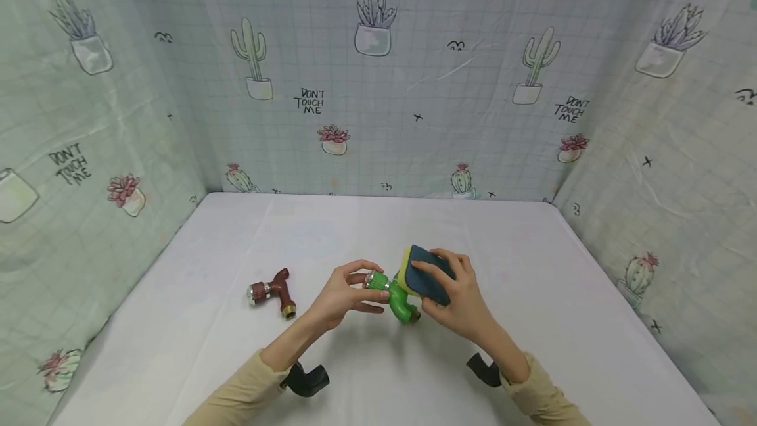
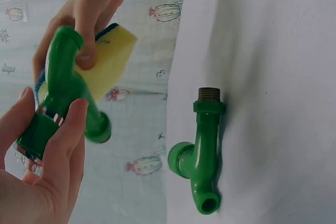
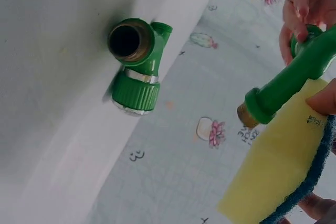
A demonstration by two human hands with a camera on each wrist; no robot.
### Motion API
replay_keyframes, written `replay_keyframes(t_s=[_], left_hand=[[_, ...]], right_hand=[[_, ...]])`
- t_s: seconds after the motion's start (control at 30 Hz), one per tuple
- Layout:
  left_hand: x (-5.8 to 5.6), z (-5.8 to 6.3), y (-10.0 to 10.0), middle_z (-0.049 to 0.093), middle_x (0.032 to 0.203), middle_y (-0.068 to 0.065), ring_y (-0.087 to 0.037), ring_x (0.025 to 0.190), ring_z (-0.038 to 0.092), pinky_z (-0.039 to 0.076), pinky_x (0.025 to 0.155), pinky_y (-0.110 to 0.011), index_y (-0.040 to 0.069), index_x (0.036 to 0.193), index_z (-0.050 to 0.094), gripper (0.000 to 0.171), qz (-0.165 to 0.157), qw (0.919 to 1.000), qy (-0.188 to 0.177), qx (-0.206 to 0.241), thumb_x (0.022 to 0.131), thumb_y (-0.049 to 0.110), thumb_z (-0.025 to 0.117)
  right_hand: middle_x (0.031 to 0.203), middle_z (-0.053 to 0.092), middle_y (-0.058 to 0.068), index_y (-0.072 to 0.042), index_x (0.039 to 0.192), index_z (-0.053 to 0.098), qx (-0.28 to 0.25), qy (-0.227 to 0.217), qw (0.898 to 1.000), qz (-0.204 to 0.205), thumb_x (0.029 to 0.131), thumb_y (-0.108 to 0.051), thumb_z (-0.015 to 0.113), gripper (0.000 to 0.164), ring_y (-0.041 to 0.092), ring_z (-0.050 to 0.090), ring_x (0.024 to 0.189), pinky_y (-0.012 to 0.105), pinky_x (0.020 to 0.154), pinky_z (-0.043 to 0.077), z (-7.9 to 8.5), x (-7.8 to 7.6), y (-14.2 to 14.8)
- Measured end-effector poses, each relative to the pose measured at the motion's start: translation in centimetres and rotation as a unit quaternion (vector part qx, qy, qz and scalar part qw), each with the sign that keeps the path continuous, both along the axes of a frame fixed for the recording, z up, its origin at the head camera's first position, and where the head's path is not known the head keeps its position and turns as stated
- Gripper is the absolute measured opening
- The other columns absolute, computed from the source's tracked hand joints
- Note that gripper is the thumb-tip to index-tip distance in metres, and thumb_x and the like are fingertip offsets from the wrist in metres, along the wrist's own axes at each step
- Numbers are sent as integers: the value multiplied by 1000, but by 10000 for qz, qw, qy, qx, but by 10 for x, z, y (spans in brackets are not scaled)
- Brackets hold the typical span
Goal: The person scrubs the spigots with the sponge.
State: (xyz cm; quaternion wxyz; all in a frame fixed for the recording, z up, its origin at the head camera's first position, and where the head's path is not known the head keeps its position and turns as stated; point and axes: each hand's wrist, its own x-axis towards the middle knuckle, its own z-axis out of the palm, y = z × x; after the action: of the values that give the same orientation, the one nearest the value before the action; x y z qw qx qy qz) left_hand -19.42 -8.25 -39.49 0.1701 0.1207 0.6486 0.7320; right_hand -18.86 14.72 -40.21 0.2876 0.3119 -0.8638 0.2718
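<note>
My left hand [image 1: 347, 289] holds a green faucet [image 1: 401, 304] by its ribbed knob, thumb and fingers on either side. In my right hand [image 1: 463, 296] is a sponge [image 1: 430, 276], yellow with a dark blue scouring side. The yellow face lies against or close beside the faucet's body. Raised off the table, the held faucet has a brass threaded end [image 3: 245, 117]. A second green faucet [image 2: 206, 150] lies on the table below the hands in both wrist views; in the head view I cannot make it out.
A dark red faucet [image 1: 278, 291] with a silver-capped knob lies on the white table [image 1: 296, 235], left of my left hand. Patterned cloth [image 1: 378, 117] with cactus drawings walls the back and sides. Black curved pieces [image 1: 306, 381] show at both wrists.
</note>
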Motion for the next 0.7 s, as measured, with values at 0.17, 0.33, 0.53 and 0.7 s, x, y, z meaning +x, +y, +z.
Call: replay_keyframes(t_s=[0.17, 0.33, 0.53, 0.7], left_hand=[[2, 0, 1, 60, 91, -7, -18, 73, 66, 54, 70, -46, -3, 113, 51, 44, 410, 9987, 269, 148, 73, -1, 69], [3, 0, 2, 62, 86, -4, -17, 70, 66, 55, 70, -40, -3, 114, 51, 44, 604, 9976, 305, 152, 74, -2, 68], [2, -1, 4, 60, 89, -7, -20, 76, 66, 54, 75, -40, 0, 116, 49, 42, 496, 9963, -249, 651, 76, -3, 65], [4, -2, 2, 57, 95, -9, -20, 81, 66, 54, 76, -37, 7, 114, 52, 42, 81, 9924, -458, 1140, 76, 8, 69]], right_hand=[[125, 45, 12, -28, 119, 54, 146, -37, 9995, 285, 66, -14, 69, 57, 24, 37, 105, 45, 75, 45, 1, 5, -5], [127, 44, 12, -29, 120, 53, 336, 47, 9980, 540, 66, -17, 69, 58, 22, 36, 106, 45, 76, 43, 2, 8, -4], [129, 41, 11, -26, 121, 52, -11, -276, 9957, 884, 66, -12, 70, 60, 22, 34, 110, 44, 76, 47, 0, 11, 1], [127, 40, 12, -24, 118, 54, -355, -263, 9957, 819, 64, -9, 70, 58, 24, 32, 112, 44, 75, 48, 0, 13, 4]])
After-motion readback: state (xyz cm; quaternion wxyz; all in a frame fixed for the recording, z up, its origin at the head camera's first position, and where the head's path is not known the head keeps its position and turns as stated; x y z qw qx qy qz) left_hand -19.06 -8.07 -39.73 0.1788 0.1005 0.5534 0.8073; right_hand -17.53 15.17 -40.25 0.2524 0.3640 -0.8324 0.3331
